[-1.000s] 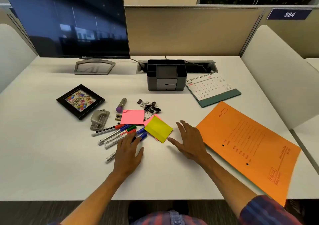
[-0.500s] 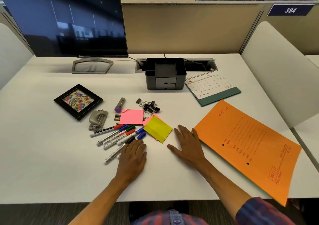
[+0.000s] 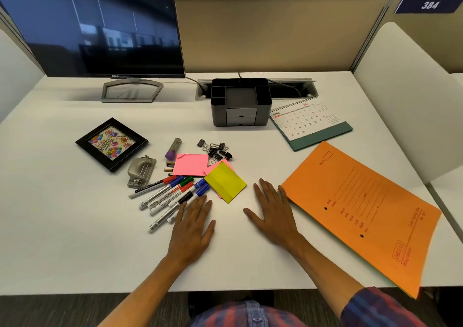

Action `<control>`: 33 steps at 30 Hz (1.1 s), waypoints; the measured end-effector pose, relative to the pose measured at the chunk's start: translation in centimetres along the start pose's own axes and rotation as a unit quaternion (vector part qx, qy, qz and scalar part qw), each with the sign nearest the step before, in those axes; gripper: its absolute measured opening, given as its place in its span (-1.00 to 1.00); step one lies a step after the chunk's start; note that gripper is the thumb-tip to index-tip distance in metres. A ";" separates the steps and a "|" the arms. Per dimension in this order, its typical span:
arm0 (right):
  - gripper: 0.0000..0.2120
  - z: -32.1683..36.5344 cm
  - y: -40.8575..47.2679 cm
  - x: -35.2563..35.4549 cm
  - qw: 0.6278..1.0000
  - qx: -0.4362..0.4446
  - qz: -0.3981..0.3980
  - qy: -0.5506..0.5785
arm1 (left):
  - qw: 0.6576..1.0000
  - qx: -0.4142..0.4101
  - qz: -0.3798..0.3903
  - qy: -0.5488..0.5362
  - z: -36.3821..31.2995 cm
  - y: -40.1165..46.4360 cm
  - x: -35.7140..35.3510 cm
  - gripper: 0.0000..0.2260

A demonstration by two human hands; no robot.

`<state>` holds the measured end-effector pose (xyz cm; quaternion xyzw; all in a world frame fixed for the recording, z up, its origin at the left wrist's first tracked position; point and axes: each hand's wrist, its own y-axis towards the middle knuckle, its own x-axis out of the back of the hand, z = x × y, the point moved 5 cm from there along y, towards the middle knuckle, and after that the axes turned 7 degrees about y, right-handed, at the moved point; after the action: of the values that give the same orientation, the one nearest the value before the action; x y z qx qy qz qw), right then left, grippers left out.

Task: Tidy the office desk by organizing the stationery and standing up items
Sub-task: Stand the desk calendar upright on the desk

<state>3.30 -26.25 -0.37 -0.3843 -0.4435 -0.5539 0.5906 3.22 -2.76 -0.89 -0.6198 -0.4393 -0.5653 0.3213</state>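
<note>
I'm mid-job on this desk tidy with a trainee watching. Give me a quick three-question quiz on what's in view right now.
1. True or false: the photo frame is standing upright.
2. Which lies closest to the right hand? A) the hole punch B) the orange folder C) the monitor stand
3. Fill in: the left hand's fingertips rest on the ____.

Key
1. False: it lies flat on the desk.
2. B: its edge is just beside the fingers.
3. Markers. Both hands are open and flat, holding nothing.
</note>
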 end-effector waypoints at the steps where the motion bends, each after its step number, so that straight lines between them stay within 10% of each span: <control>1: -0.29 0.0 0.0 0.0 1.000 0.000 0.000 0.004 | 1.000 -0.001 0.001 -0.002 0.0 0.0 -0.1 -0.49; 33: -0.63 -2.3 3.1 5.5 0.986 -0.020 -0.134 0.096 | 0.992 0.008 -0.125 -0.035 -3.2 4.9 2.2 -0.67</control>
<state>6.62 -29.86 4.30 -0.2783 -0.4207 -0.6713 0.5430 6.23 -7.20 2.23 -0.5768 -0.5289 -0.5753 0.2377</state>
